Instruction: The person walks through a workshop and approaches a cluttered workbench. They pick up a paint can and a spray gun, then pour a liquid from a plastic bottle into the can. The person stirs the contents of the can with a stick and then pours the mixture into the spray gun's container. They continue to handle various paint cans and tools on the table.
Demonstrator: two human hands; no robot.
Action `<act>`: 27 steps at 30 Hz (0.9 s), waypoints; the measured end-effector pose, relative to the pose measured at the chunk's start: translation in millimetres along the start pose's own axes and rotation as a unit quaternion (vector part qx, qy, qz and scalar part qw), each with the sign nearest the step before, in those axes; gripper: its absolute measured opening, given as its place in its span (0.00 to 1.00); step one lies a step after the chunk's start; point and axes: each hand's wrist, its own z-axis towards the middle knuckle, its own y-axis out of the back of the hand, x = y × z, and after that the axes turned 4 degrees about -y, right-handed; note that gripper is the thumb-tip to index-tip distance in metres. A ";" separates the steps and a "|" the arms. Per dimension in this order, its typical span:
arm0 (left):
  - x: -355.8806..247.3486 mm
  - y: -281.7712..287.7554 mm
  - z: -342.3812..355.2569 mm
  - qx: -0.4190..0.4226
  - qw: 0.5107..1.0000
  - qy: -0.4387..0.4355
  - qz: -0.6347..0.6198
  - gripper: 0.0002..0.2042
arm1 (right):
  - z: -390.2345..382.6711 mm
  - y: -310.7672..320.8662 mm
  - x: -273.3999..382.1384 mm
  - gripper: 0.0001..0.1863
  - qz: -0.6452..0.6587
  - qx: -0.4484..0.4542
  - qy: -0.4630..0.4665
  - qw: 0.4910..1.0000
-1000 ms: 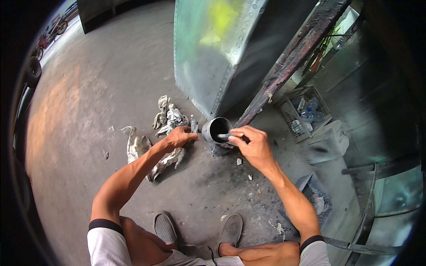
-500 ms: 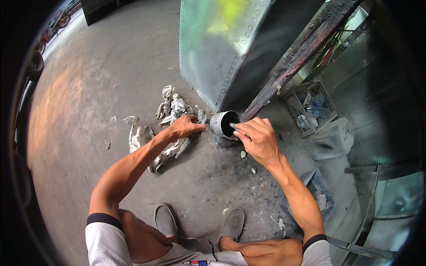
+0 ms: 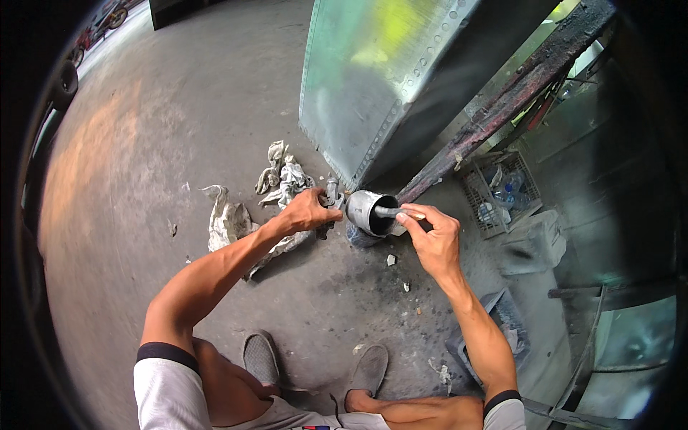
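Observation:
My left hand [image 3: 313,210] is closed round what looks like a metal spray gun [image 3: 333,188], mostly hidden by my fingers. Against it is a grey metal cup [image 3: 364,209], tilted with its dark open mouth facing right. In my right hand [image 3: 432,233] a short grey stick-like tool [image 3: 388,213], perhaps a brush, is pinched between thumb and fingers. Its far end reaches inside the cup, where I cannot see the tip. Under the cup stands a small dark bluish container [image 3: 360,238], partly covered.
Crumpled whitish rags [image 3: 228,218] lie on the concrete left of my hands. A large riveted metal panel [image 3: 365,79] stands ahead, beside a slanting dark beam [image 3: 494,107]. To the right are a crate of plastic bottles [image 3: 498,190], a translucent container [image 3: 534,244] and a grey tray [image 3: 505,315].
My right hand has drawn back to the right and down, so more of the stick-like tool shows outside the cup. The view has shifted slightly; my left hand keeps its hold.

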 end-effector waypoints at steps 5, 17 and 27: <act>3.4 -2.3 1.5 -0.009 0.999 -0.033 -0.001 0.37 | 4.5 0.4 -0.9 0.09 -0.160 0.038 0.110 0.980; -0.3 7.2 -5.1 -0.015 1.000 -0.007 -0.002 0.43 | 8.0 16.9 9.8 0.09 -0.208 0.037 0.140 0.967; 15.7 4.0 -5.6 -0.019 1.000 0.000 0.019 0.44 | 7.4 20.2 19.3 0.08 -0.159 0.054 0.094 0.981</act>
